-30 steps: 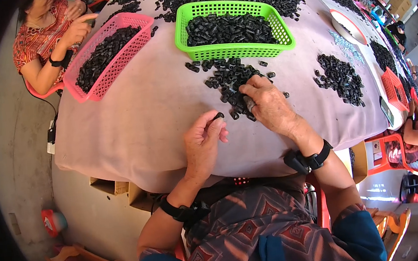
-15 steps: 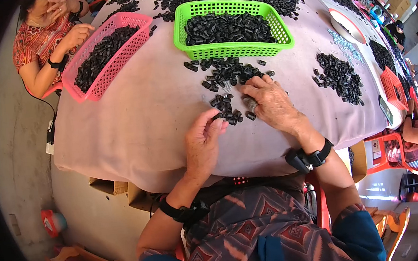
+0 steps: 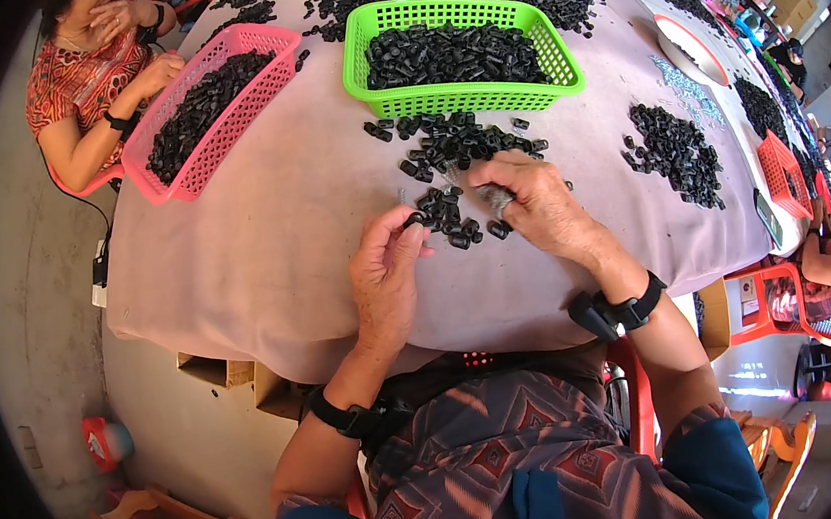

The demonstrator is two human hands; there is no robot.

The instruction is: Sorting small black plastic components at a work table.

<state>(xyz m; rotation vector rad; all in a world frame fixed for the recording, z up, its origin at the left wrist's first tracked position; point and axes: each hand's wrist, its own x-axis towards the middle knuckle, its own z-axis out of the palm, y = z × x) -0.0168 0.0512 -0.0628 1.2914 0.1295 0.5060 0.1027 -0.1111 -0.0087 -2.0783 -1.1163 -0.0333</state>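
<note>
Left hand [image 3: 384, 273] pinching small black part [image 3: 416, 219]; right hand [image 3: 530, 203] clutching metal bits. Loose grip → could drop into pile [image 3: 455, 151].

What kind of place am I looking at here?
Likely a small hand-assembly or sorting workshop: a long cloth-covered table strewn with small black parts, a green basket and a pink basket filled with them, and other workers seated alongside.

Pink basket [image 3: 189, 176] far left, orange chair [image 3: 777, 297] right
</note>
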